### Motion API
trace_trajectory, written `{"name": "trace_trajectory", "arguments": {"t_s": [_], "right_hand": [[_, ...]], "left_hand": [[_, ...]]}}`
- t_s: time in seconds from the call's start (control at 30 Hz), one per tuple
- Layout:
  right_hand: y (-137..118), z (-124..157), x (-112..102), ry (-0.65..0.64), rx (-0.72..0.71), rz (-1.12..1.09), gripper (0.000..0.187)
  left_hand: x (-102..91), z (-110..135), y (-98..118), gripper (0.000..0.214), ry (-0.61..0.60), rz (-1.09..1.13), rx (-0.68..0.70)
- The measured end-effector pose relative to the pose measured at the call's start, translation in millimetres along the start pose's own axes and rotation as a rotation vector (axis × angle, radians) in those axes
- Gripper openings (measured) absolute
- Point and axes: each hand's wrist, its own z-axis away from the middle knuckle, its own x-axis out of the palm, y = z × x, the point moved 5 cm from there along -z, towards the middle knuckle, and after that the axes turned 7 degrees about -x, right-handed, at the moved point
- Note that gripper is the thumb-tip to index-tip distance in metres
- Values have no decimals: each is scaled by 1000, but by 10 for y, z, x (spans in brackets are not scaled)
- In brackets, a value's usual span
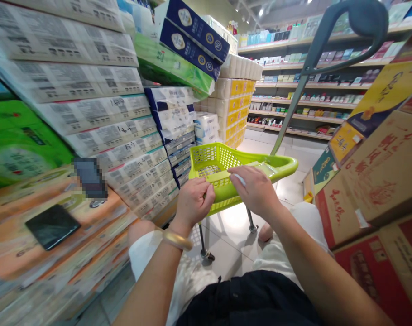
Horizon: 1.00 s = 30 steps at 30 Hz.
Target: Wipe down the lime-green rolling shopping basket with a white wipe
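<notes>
A lime-green plastic shopping basket (206, 156) on wheeled legs stands in front of me in a shop aisle. My left hand (192, 201) is curled closed at the basket's near rim, fingers pressed together. My right hand (255, 188) lies over the near rim, its fingers closed on a small white thing I cannot make out. A grey trolley handle (306, 74) rises from the basket's far side toward the upper right. I wear a gold bangle (177, 239) on the left wrist.
Stacked tissue packs (100, 113) fill the left side, with a black phone (51, 225) lying on a lower pack. Cardboard boxes (379, 176) stack at the right. Yellow tissue packs (236, 104) and shelves of goods (308, 90) stand beyond. Tiled floor (226, 244) lies under the basket.
</notes>
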Motion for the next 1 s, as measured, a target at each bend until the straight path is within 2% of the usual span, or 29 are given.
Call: {"name": "trace_trajectory", "arguments": {"t_s": [0.17, 0.27, 0.33, 0.4, 0.5, 0.6, 0.73, 0.9, 1.0], "right_hand": [[523, 150, -184, 195, 139, 52, 32], [608, 218, -209, 295, 209, 75, 32], [486, 231, -166, 324, 220, 88, 32], [242, 210, -79, 307, 172, 75, 32], [-167, 147, 81, 182, 15, 26, 29], [-315, 132, 135, 116, -29, 32, 26], [-67, 219, 26, 181, 6, 36, 27], [446, 389, -192, 368, 198, 108, 31], [496, 395, -216, 401, 259, 101, 33]], "left_hand": [[-7, 12, -4, 41, 4, 5, -11], [-5, 16, 11, 40, 11, 5, -6], [0, 14, 22, 39, 14, 2, -7], [4, 9, 30, 39, 14, 1, -4], [1, 1, 30, 39, 10, 10, 0], [-16, -3, 18, 39, 0, 13, -2], [-47, 12, 9, 40, -12, 16, 9], [-85, 47, 4, 40, 1, 14, -5], [-92, 56, 16, 40, -1, 11, -6]]}}
